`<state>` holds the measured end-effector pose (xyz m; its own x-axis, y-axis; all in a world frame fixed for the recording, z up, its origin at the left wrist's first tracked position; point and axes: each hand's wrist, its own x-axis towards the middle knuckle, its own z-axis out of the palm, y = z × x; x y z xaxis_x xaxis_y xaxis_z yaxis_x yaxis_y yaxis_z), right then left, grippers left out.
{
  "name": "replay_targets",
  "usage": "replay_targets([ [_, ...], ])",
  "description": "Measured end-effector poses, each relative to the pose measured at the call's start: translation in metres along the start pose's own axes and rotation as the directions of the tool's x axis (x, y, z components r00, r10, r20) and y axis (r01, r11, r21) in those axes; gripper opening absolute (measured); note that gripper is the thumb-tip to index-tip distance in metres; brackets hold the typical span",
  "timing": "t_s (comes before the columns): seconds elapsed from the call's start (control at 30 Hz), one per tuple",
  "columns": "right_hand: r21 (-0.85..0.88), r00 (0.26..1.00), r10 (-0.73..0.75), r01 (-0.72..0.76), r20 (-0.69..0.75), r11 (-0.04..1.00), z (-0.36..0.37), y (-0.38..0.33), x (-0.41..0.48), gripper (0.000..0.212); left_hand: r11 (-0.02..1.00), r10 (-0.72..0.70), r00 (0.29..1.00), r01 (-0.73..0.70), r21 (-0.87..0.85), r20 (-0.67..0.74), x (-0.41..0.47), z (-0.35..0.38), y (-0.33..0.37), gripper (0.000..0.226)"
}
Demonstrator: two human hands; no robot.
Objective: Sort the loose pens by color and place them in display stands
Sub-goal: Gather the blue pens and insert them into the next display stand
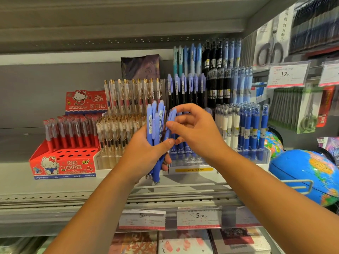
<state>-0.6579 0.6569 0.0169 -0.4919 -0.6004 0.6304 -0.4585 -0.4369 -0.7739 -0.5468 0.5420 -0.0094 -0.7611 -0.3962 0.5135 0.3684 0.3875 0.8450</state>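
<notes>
i'm seeing my left hand gripping a bundle of blue pens upright above the shelf's front edge, while my right hand is pinching a single blue pen just beside the bundle, before the clear display stand.

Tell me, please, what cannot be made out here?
All in the head view.
- Number of blue pens: the left hand wraps them.
- Free slots in the middle stand: the right hand covers them.
- Small print on the price tag: blurred.
- Part of the globe: cut by the right edge.
</notes>
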Motion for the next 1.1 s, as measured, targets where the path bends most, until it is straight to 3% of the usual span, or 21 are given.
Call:
replay_targets([
  [0.3, 0.136, 0.995, -0.083, 0.091, -0.060, 0.986, -0.005, -0.002, -0.004, 0.024, 0.997, -0.030, 0.999, 0.033, -0.066, 0.043, 0.000, 0.000, 0.001, 0.036],
  [0.43, 0.088, 0.980, -0.110, 0.126, -0.166, 0.988, -0.008, -0.005, -0.002, 0.023, 0.995, -0.049, 0.998, 0.051, -0.082, 0.028, 0.001, 0.000, -0.001, 0.038],
  [0.57, 0.046, 0.949, -0.095, 0.114, -0.301, 0.992, -0.017, -0.006, 0.006, 0.026, 0.997, -0.045, 0.999, 0.043, -0.060, -0.024, 0.003, -0.002, -0.005, 0.021],
  [0.7, -0.250, 0.906, -0.244, 0.161, -0.346, 0.955, -0.028, -0.004, 0.012, 0.036, 0.996, -0.084, 0.993, 0.083, -0.013, -0.082, 0.006, -0.005, -0.010, 0.014],
  [0.9, -0.612, 0.861, -0.454, 0.235, -0.229, 0.755, -0.031, -0.002, 0.017, 0.029, 0.995, -0.093, 0.994, 0.090, -0.048, -0.051, 0.007, -0.004, -0.011, 0.024],
  [1.1, -0.699, 0.929, -0.346, 0.159, -0.134, 0.698, -0.027, 0.006, 0.019, 0.024, 0.996, -0.055, 0.998, 0.052, -0.068, -0.039, 0.006, -0.003, -0.007, 0.022],
])
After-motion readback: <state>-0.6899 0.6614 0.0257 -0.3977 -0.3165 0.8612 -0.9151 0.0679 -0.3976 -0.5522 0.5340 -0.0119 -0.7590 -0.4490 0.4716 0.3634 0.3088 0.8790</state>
